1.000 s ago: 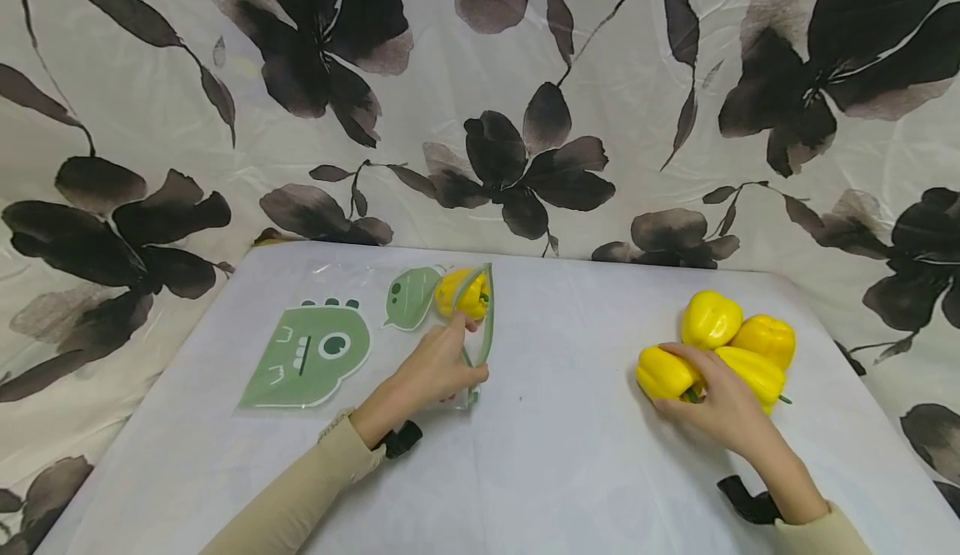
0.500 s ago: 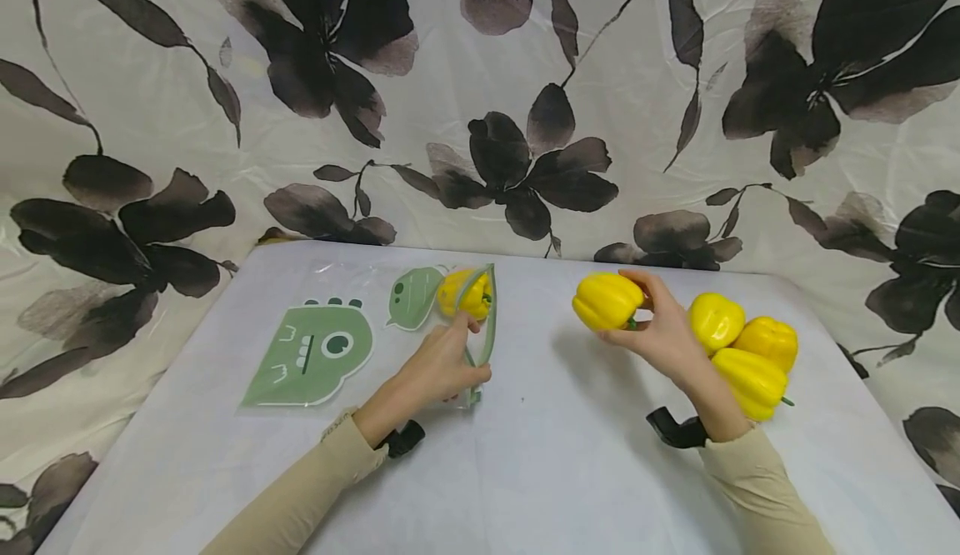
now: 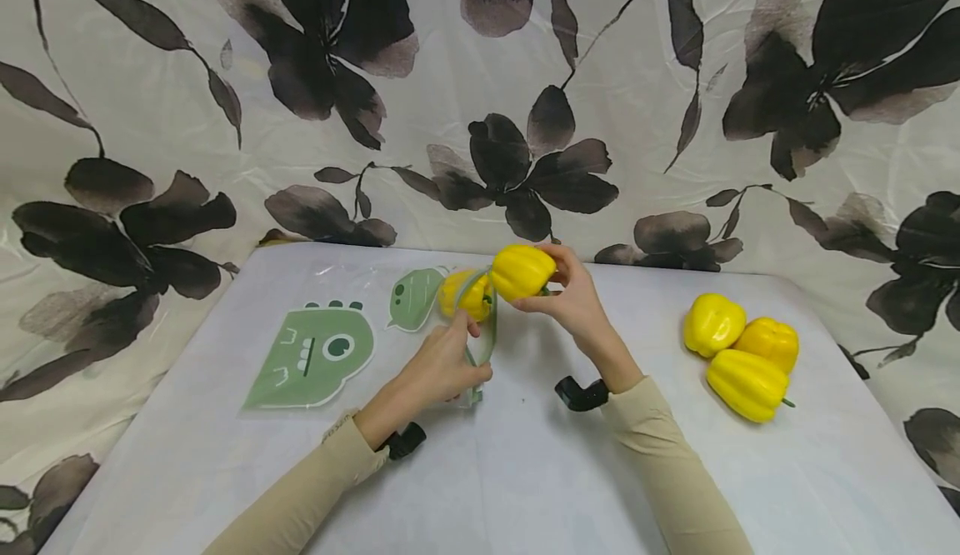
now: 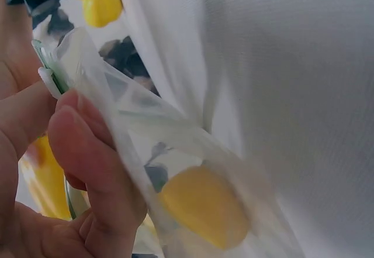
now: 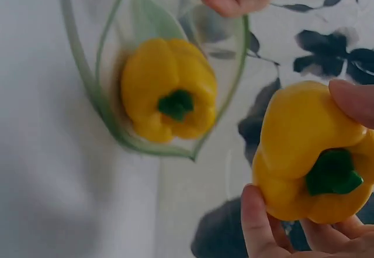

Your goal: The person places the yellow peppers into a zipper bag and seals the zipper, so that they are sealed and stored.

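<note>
Dark-flowered pale backdrop point(image 3: 442, 63), white tabletop point(image 3: 510, 472)

On the left arm I see a long beige cloth sleeve point(image 3: 296, 484), lightly creased, with a row of small marks point(image 3: 335, 427) at the cuff, too tiny for me to read. The right arm wears a matching long beige cloth sleeve point(image 3: 678, 463), wrinkled along its length. Just past each cuff I get a stubby black wrist camera, the left one point(image 3: 407, 441) blunt-ended, the right one point(image 3: 581, 393) elbow-shaped; the left hand point(image 3: 442, 363) and right hand point(image 3: 573, 297) are bare.
</note>
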A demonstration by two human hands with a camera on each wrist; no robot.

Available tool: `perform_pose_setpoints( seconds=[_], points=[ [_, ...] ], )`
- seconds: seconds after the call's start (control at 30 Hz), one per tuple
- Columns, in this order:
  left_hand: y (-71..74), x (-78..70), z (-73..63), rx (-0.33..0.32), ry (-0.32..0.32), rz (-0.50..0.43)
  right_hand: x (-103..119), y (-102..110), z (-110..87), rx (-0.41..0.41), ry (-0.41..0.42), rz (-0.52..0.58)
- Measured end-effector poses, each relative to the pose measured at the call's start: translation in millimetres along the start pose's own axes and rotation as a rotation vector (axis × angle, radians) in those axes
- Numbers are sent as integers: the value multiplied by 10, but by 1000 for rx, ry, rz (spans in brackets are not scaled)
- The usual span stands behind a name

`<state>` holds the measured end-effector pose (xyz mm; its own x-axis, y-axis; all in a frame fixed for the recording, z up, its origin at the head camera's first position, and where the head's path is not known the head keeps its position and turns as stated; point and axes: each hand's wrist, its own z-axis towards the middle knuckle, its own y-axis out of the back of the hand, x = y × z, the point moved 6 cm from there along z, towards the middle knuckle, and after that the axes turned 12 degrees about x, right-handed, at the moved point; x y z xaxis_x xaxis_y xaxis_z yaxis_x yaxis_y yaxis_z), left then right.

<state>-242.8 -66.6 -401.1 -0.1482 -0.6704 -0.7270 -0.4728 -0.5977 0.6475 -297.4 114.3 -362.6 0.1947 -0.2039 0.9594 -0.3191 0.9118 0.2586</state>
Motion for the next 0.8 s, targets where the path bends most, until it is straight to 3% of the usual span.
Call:
perform_pose_setpoints(
  seconds=[0.2, 0.5, 0.8],
  points=[
    [12, -10, -3, -30, -27, -4, -230, -309, 67, 120, -53, -4],
    [22, -7, -12, -63, -64, 4, -385, -496, 51, 250, -38, 5],
    [5, -34, 1, -74, -88, 127, -499, -701, 51, 356, -48, -56]
  ],
)
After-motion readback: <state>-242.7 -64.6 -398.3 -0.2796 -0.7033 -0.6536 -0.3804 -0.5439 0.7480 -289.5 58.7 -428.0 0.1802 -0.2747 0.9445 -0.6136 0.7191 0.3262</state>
